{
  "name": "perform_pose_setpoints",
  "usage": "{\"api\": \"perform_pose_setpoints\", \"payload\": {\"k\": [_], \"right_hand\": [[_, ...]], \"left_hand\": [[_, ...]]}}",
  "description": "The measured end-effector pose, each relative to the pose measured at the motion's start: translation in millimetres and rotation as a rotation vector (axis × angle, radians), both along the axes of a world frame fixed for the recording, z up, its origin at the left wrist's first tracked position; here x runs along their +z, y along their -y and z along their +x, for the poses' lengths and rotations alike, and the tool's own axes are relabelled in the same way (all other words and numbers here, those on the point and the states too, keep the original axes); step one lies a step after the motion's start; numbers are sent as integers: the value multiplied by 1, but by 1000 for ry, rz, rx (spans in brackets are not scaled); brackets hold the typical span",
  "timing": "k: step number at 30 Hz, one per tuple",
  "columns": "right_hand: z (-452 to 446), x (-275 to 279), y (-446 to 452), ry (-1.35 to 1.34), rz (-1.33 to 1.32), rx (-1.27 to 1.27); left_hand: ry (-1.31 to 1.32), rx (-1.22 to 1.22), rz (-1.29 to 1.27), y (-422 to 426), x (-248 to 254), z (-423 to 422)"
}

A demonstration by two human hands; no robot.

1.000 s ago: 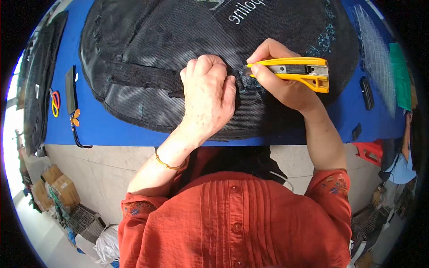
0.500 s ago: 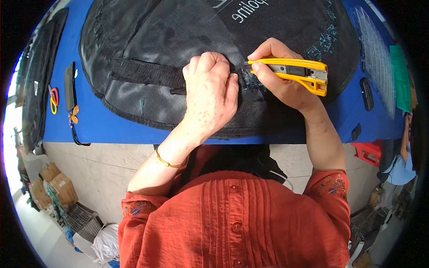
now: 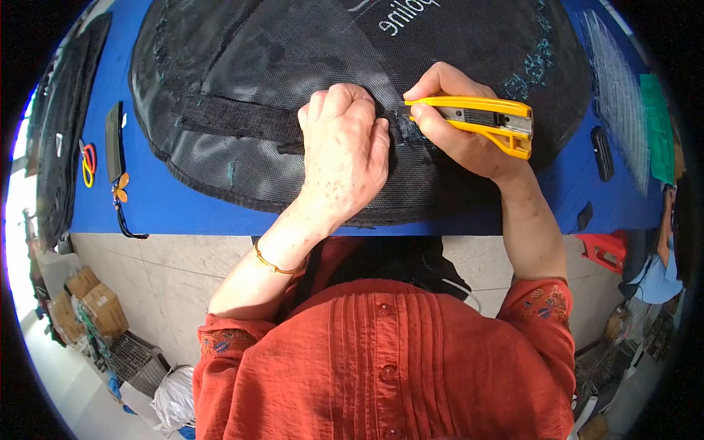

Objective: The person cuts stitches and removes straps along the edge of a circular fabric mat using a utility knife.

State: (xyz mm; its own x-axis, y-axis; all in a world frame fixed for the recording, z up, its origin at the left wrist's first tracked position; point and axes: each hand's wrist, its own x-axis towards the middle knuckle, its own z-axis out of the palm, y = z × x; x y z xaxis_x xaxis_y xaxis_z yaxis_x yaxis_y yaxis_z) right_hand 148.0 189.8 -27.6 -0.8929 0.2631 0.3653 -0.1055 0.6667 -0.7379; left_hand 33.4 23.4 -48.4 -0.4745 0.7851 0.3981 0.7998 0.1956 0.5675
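Note:
A large round black mesh fabric piece (image 3: 286,51) lies on the blue-covered table (image 3: 198,220). My left hand (image 3: 345,154) is closed on the end of a black strap (image 3: 238,121) that runs across the mesh to the left. In my right hand (image 3: 462,136) is a yellow utility knife (image 3: 513,117), its tip down on the mesh beside my left fingers. Light blue thread bits (image 3: 534,70) are scattered on the mesh, at the right and under the knife. My right fingertips are near the blade end, and the blade's edge is too small to make out.
Scissors with red and yellow handles (image 3: 89,165) and a dark flat strip (image 3: 115,143) lie at the left. At the right are a black object (image 3: 602,154), clear plastic sheeting (image 3: 616,95) and a green item (image 3: 656,128). A red stool (image 3: 605,251) stands below the table.
The yellow knife's rear end has tilted slightly downward and moved a little to the left. My left hand has shifted slightly to the right and stays closed on the strap.

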Motion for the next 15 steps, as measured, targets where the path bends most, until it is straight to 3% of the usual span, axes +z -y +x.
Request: {"api": "perform_pose_setpoints", "payload": {"k": [10,15], "right_hand": [[1,1,2,35,-94,34],[-1,-5,-2,-54,3,31]], "left_hand": [[6,5,12,0,0,-1],[3,3,-1,-1,-1,0]]}}
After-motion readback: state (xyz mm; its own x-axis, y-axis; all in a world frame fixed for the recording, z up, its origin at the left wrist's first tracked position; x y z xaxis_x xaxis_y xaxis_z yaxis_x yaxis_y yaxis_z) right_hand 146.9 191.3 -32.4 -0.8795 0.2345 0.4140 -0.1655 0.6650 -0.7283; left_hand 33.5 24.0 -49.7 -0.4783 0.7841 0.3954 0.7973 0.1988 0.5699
